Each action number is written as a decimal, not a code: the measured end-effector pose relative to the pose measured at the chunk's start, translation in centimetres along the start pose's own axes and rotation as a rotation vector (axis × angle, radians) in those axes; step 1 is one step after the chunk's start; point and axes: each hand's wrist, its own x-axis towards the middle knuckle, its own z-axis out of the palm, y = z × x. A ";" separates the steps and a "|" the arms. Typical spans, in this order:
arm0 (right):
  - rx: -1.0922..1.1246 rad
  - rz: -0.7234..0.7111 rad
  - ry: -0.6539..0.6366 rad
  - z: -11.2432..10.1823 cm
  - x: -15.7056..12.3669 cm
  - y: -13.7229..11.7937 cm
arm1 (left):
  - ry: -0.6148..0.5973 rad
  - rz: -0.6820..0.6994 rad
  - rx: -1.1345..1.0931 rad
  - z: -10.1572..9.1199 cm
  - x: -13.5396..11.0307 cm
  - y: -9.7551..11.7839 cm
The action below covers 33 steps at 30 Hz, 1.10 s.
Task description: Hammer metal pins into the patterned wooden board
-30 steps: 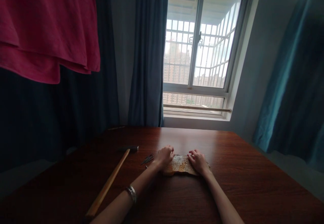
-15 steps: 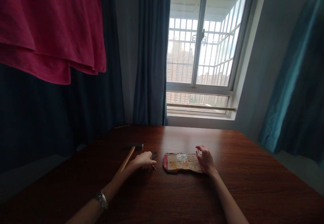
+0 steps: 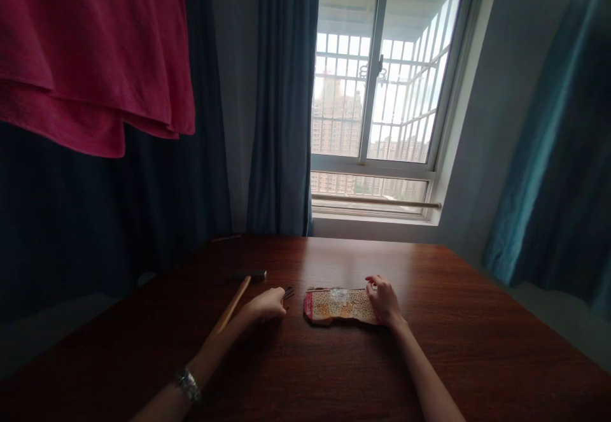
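Note:
My left hand (image 3: 267, 304) is low over the dark wood table, fingers pinched together at a small bunch of thin dark nails (image 3: 288, 293). Its fingertips are partly hidden behind the hand. Beside it lies a hammer (image 3: 237, 301) with a wooden handle and a dark metal head; my left forearm covers the handle's end. My right hand (image 3: 383, 300) rests at the right end of a flat, ragged board (image 3: 344, 306), its fingers loosely bent and apart. The board is pale with many small dark holes, a pink left end and a shiny clear patch on top.
The brown table (image 3: 324, 371) reaches to the wall under a barred window (image 3: 372, 91). Blue curtains (image 3: 281, 104) hang left and right. A pink cloth (image 3: 95, 59) hangs at the upper left. A silver bracelet (image 3: 188, 384) is on my left wrist.
The view has shifted slightly, moving everything a little left. A nail that stuck out below my left fingers now shows less. My right hand stays at the board's right end.

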 end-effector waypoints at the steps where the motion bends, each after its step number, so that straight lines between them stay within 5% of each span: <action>1: 0.004 0.001 -0.002 0.0 0.0 0.1 | -0.017 -0.010 -0.009 0.1 0.1 -0.1; 9: 0.060 -0.008 -0.035 0.6 0.1 0.8 | -0.075 0.029 -0.235 0.2 0.3 -0.2; 17: 0.136 -0.048 -0.056 0.8 0.1 0.8 | -0.080 0.401 -0.610 0.1 2.1 3.4; 27: 0.254 -0.116 -0.126 0.9 0.2 0.4 | 0.122 0.506 -0.776 4.1 6.1 10.7; 33: 0.240 -0.116 -0.121 1.1 0.3 1.1 | 0.287 0.545 -0.666 5.5 7.7 12.3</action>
